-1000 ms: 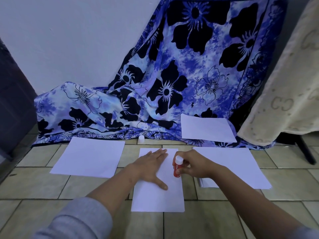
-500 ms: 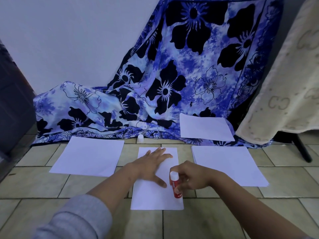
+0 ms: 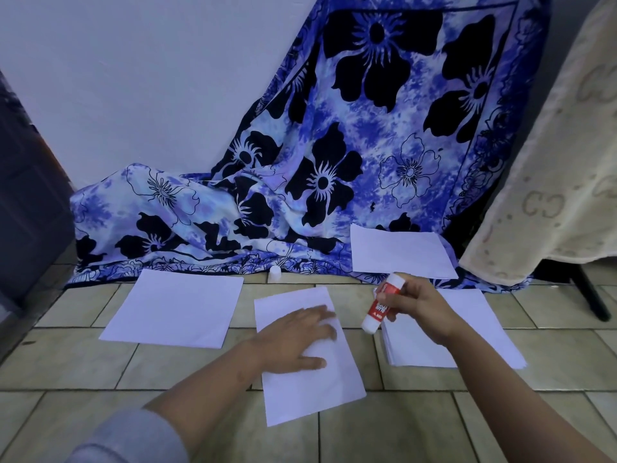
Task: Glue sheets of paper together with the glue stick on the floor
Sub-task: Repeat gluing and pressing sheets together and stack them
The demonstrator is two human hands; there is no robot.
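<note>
L: left hand [image 3: 297, 339] flat, pinning centre sheet [image 3: 310, 396] | R: right hand [image 3: 420, 309] grips glue stick [image 3: 380, 304], tilted, off the paper at sheet's 3 o'clock, over paper stack [image 3: 467, 329] edge | cap [image 3: 275, 273] at 12 | next: pin sheet, light straight strokes to edges, then align top sheet square

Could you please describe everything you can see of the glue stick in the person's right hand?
The glue stick is a small cylinder, plastic by its look, with a red printed label round the middle and white at both ends. The right hand grips its upper half, fingers curled over the label. It is tilted, with the lower end down and to the left, at the left edge of the paper stack. Whether that end touches anything cannot be told.
</note>
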